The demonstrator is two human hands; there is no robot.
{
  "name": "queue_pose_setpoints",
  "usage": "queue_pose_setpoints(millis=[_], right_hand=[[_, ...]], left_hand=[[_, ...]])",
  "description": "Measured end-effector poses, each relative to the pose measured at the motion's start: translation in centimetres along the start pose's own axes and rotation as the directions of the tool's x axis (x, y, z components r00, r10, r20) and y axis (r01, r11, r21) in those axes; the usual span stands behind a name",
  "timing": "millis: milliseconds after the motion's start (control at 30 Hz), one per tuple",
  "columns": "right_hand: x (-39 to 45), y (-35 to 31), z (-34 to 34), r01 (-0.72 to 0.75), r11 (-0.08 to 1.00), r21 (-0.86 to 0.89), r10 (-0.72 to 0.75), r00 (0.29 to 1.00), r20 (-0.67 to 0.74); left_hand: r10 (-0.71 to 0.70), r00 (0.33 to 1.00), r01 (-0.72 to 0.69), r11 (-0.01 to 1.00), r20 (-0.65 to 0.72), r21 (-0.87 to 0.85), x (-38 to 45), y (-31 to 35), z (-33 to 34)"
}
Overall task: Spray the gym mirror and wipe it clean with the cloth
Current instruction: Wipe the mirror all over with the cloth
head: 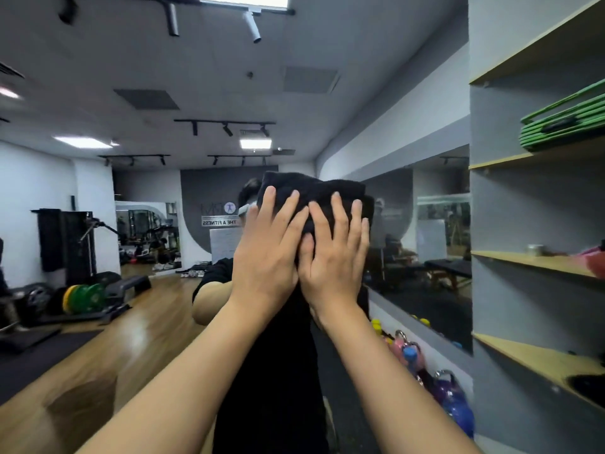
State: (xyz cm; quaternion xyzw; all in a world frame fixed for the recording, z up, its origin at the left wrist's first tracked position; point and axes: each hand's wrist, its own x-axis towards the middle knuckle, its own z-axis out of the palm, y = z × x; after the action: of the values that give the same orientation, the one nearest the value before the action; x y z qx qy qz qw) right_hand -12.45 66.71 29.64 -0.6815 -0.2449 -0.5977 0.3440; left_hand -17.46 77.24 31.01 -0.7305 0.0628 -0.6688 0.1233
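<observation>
Mirror point(98, 224): fills the view ahead, reflecting the gym floor and the person.
Shelves point(537, 260): wall unit at right, green mats on one.
Cloth point(314, 194): black, flat against the mirror.
Hands: left point(266, 253) and right point(330, 257) side by side, fingers straight, pressing the cloth.
</observation>
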Motion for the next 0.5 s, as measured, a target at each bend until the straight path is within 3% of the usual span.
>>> queue_pose_setpoints(millis=[233,500], right_hand=[[-4.2,-8.3,2.9,0.175,0.984,-0.042,-0.171,0.981,0.095],[-6.4,-4.3,2.4,0.330,0.944,0.000,-0.327,0.938,0.118]], left_hand=[[-0.126,0.992,0.126,0.992,-0.030,0.003,-7.2,-7.1,-4.4],[-0.270,0.961,0.271,0.963,-0.058,-0.002,-10.0,-3.3,-3.3]])
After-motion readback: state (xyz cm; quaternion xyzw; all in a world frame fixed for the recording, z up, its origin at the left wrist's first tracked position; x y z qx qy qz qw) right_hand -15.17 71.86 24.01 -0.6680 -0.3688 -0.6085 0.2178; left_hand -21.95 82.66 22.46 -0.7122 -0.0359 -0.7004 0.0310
